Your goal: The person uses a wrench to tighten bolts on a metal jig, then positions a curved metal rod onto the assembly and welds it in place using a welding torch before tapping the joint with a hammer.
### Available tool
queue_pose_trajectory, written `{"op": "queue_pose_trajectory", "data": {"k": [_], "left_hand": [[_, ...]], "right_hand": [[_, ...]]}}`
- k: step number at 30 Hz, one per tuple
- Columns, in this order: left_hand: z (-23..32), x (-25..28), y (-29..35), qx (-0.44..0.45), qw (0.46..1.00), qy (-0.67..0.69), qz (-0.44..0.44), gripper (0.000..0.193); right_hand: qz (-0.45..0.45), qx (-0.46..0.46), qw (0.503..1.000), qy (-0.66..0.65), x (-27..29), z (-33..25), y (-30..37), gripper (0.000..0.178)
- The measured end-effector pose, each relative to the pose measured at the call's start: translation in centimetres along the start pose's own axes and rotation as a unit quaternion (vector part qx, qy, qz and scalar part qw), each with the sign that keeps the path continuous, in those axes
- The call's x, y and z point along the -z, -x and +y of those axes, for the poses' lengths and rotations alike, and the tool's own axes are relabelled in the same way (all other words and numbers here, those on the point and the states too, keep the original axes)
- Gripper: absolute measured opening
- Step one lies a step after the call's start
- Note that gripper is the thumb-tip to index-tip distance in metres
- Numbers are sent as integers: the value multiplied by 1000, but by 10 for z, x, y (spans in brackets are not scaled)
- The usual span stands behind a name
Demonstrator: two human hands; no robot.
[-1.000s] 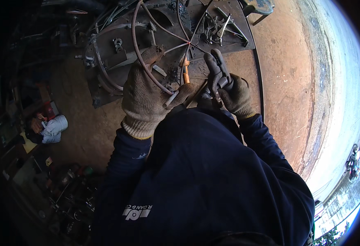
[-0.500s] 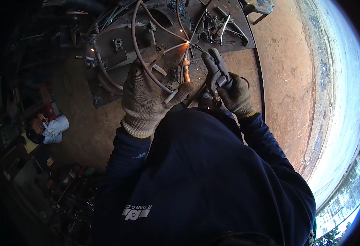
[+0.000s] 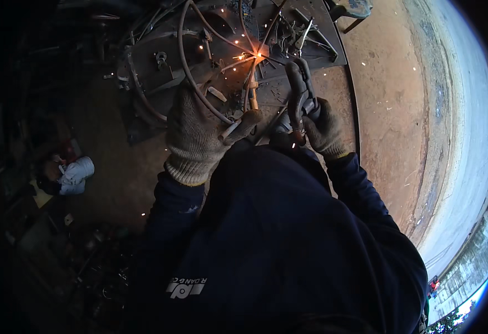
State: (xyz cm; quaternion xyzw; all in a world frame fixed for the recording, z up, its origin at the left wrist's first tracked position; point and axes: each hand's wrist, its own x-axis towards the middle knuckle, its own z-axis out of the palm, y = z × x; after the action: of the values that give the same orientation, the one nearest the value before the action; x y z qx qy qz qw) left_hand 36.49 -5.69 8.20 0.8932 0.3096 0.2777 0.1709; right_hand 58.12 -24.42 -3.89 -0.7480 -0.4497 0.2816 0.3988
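My left hand point(image 3: 199, 125), in a knitted work glove, is closed round a curved metal rod point(image 3: 181, 50) of a frame whose rods meet at one point. A short pale rod end point(image 3: 230, 130) shows by its thumb. My right hand point(image 3: 324, 129), gloved too, grips a dark welding electrode holder point(image 3: 298, 94). From its jaws a thin electrode point(image 3: 275, 60) reaches left to the joint, where a bright arc point(image 3: 259, 55) glows and sparks fly out. An orange-tinted clamp-like piece point(image 3: 253, 96) stands just below the joint.
A dark metal worktable point(image 3: 333, 78) carries the frame, a ring-shaped piece point(image 3: 160, 59), clamps and metal bars point(image 3: 308, 36). A stool point(image 3: 351, 10) stands past its far right corner. At left, a pale bundle of cloth point(image 3: 77, 175) lies near scattered parts. Reddish-brown ground point(image 3: 388, 122) spreads right.
The glow at the joint has grown into a bright arc with scattered sparks. My right hand and the electrode holder have shifted slightly and turned; my left hand stays in place.
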Motion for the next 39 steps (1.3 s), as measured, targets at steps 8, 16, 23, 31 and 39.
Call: {"op": "queue_pose_trajectory", "data": {"k": [8, 16, 23, 31, 39], "left_hand": [[-2, -4, 6, 19, 999, 37, 1, 98], [-5, -5, 15, 42, 999, 31, -1, 104], [12, 10, 5, 61, 997, 19, -43, 94], [14, 3, 6, 187, 938, 291, -35, 96], [1, -2, 2, -27, 999, 37, -11, 105]], "right_hand": [[-15, 19, 1000, 8, 1, 3, -2, 56], [-26, 6, 998, -52, -2, 5, -2, 53], [-66, 205, 953, 214, -7, 14, -12, 36], [-34, 168, 985, 19, 8, -7, -14, 29], [-6, 61, 998, -4, -1, 10, -7, 48]]}}
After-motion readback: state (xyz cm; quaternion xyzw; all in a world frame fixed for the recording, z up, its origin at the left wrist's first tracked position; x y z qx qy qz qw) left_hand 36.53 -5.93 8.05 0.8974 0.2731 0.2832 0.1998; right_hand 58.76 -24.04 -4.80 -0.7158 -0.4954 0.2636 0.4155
